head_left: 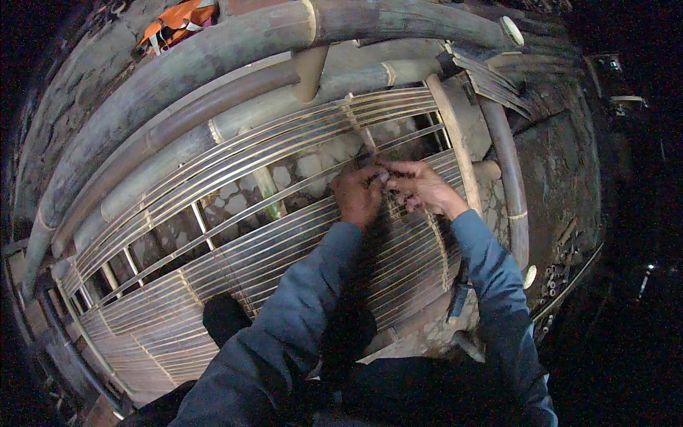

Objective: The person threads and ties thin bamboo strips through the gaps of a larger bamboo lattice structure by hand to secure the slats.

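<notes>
The person is sitting over a big bamboo frame (213,213) made of many thin slats (284,235) running side by side, from the lower left up to the upper right. Both hands are meeting near the middle of the frame, at a spot where a cross strip (359,128) is going over the slats. The left hand (358,196) is curling down on the slats, with its fingers (370,178) bent and pinching something small and thin that I cannot make out. The right hand (423,186) is lying just beside it, touching it, and its fingers (395,178) are also bent in and pressing at the same spot. Neither hand is open. The slat they are working on is lying right under the fingertips, and its long way is going left and right across the person, so both hands are sitting on top of it. The left hand is a bit nearer to the cross strip. Thick bamboo poles (213,50) are curving past the far side of the frame. A dark tool (457,295) is lying on the frame, under the right arm. Stone floor (320,164) is showing through the gaps.
</notes>
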Tool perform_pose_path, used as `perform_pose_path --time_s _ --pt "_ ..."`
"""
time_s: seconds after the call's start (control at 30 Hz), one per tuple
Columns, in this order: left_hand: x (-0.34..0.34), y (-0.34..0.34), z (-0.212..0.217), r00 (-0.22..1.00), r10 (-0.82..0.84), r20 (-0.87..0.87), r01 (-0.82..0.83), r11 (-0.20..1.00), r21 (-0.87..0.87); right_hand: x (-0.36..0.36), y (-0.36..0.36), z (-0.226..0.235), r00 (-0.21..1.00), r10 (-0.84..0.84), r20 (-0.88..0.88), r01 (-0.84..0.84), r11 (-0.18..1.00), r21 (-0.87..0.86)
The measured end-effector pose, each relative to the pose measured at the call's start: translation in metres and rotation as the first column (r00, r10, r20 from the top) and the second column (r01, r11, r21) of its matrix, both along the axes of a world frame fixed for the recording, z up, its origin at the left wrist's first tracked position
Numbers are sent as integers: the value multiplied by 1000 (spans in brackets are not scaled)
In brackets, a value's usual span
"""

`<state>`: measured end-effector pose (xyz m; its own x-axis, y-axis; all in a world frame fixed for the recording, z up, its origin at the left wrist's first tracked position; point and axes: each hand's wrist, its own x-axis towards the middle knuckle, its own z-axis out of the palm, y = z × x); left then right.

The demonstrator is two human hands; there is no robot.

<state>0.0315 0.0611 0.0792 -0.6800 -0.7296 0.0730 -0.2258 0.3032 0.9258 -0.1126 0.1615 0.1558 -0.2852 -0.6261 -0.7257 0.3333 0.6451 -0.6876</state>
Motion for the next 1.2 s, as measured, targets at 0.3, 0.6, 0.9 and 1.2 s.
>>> perform_pose_path --time_s 0.3,0.6,0.9,1.2 --pt "1 -7 -12 988 105 -110 -76 968 240 -54 76 91 798 -547 -253 400 794 -458" --pt "2 0 -6 998 3 -65 8 986 165 -71 368 216 305 -940 151 726 127 -676" --pt "-35 20 26 656 -753 52 754 650 -95 45 369 249 333 -817 -470 729 539 -421" --pt "-39 28 33 672 -729 -134 720 685 -115 62 380 249 369 -813 -450 772 538 -339"
